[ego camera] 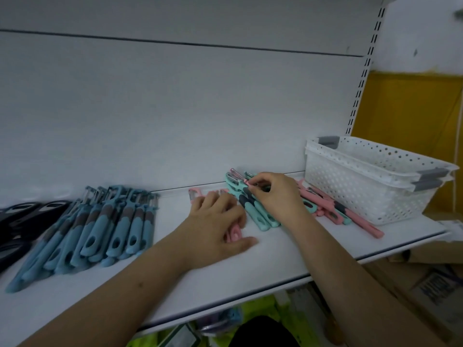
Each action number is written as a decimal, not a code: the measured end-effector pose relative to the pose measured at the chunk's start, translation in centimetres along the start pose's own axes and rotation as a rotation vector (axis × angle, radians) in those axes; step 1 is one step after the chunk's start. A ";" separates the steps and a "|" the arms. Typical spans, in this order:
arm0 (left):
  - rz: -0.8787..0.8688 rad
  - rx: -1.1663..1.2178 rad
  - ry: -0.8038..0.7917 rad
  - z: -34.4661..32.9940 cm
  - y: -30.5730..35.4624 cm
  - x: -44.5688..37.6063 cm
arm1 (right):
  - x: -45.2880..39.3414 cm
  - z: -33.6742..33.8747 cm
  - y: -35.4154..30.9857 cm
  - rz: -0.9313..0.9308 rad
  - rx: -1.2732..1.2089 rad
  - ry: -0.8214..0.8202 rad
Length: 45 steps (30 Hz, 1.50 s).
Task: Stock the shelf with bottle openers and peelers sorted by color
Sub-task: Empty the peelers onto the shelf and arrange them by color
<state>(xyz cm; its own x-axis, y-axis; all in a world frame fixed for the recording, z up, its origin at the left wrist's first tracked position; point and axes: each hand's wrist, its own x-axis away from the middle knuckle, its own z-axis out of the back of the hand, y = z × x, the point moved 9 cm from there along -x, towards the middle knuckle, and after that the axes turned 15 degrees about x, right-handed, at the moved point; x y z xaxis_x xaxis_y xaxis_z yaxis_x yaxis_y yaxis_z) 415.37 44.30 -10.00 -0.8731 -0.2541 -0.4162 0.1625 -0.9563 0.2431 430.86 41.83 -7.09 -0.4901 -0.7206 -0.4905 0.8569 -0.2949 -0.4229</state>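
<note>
We see a smooth white metal shelf (288, 256) carrying everything. At its right edge stand two stacked white perforated plastic baskets with grey handles (370, 181). Toward the left edge lies a fanned row of matte sky-blue peelers with grey grip bands and oval hanging holes (100, 229), with black openers (22, 216) beyond them at the far left. Near the back edge, a tidy bundle of teal peelers (258, 216) sits beside loose pink peelers (335, 209) just in front of the baskets. Our left hand (218, 221) lies flat on a pink peeler (234, 234), fingers relaxed. Our right hand (275, 194) pinches a slim pink peeler head (246, 182) above the teal bundle.
</note>
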 end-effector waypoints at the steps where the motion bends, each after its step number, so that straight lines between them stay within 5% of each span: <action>1: 0.030 0.029 0.019 0.2 -0.6 0.0 | 0.1 0.9 -0.3 0.015 0.050 0.087; 4: 0.114 0.118 0.086 0.6 -2.2 -0.2 | 1.8 5.7 0.1 -0.094 0.279 0.532; 5: 0.138 0.089 0.089 0.6 -2.4 -0.2 | 2.1 6.3 0.8 -0.172 0.336 0.555; 10: 0.247 -0.065 0.122 1.3 -3.3 0.3 | 1.2 1.6 4.7 -0.329 0.589 0.024; 20: 0.023 0.119 -0.001 0.5 -1.0 0.5 | 1.4 2.2 2.5 -0.273 0.652 0.081; 28: 0.087 0.129 -0.036 0.3 -1.4 0.5 | -0.7 1.1 4.6 -0.298 0.532 -0.162; 34: 0.149 0.052 -0.019 0.6 -2.1 0.5 | -0.8 6.0 0.4 -0.081 0.448 0.189; 37: 0.248 -0.018 -0.033 0.5 -3.0 0.6 | 0.2 2.5 -2.4 0.048 0.377 -0.135; 39: 0.300 -0.083 -0.034 0.6 -3.2 0.8 | 0.8 0.1 -3.4 0.086 0.540 -0.311; 45: 0.473 -0.076 -0.107 0.5 -4.2 2.1 | 0.6 -0.3 -3.6 0.014 0.674 -0.381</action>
<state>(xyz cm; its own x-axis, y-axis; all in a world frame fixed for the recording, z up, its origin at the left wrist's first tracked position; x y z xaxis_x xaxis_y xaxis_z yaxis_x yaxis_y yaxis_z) 412.61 47.86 -11.44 -0.7370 -0.6508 -0.1827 0.5824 -0.7485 0.3171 427.44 42.65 -6.03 -0.4941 -0.8573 -0.1446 0.8349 -0.5143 0.1960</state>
